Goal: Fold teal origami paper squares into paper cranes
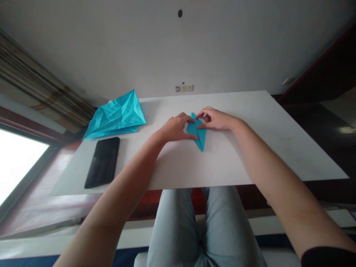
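Observation:
A small blue folded paper piece (pixel 200 137) lies on the white table (pixel 250 148), pointed toward me. My left hand (pixel 175 128) presses on its left side, thumb along the centre crease and fingers curled at the top. My right hand (pixel 218 119) pinches the paper's upper tip with curled fingers. Both hands touch the paper, which stays flat on the table.
A stack of creased blue paper sheets (pixel 116 115) lies at the table's far left. A black phone (pixel 102 162) rests face up in front of it. A wall with sockets (pixel 184 88) stands behind the table; my knees (pixel 200 222) are under the near edge.

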Tool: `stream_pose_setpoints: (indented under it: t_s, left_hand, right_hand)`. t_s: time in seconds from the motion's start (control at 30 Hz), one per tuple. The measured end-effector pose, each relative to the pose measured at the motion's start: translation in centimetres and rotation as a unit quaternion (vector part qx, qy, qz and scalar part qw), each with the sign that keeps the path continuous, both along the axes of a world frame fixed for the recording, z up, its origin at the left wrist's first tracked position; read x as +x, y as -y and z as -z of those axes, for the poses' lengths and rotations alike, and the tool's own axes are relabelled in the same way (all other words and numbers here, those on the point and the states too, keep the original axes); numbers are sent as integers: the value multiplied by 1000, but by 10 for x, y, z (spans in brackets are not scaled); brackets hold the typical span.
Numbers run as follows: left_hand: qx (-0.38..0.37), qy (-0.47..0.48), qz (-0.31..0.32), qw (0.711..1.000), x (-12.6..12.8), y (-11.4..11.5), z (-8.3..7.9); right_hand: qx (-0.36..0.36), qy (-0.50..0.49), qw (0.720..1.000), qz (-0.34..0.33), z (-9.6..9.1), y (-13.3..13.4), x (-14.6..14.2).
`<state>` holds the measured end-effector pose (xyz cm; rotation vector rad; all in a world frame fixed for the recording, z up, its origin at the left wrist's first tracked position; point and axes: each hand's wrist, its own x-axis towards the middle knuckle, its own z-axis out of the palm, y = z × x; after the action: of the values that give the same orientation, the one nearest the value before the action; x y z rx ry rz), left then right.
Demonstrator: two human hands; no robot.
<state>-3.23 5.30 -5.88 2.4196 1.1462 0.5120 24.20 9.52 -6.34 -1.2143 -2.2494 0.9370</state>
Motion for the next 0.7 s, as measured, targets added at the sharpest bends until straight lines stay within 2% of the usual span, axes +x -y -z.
stream_pose_setpoints:
  t_s: [0.07,0.27,0.37,0.5,0.6,0.7]
  left_hand:
    - [-4,-10,-9,1000,0,2,-1]
    - [-11,25,-41,999,3,1,4]
    - [-17,55,-96,994,1,-2,8]
    - [-19,34,-143,989,-4,-6,10]
    - [7,49,-160,986,-5,-9,10]
    - [43,119,-152,980,-2,-9,7]
  right_hand:
    - [-3,24,1000,-2,-3,1,5]
    - [4,71,995,70,-3,2,14]
    - [4,72,996,47,-7,1,10]
    - [-37,80,996,8,-12,3,2]
    - [-47,32,998,31,-11,4,-5]
    - [-19,-56,996,65,-7,3,-12]
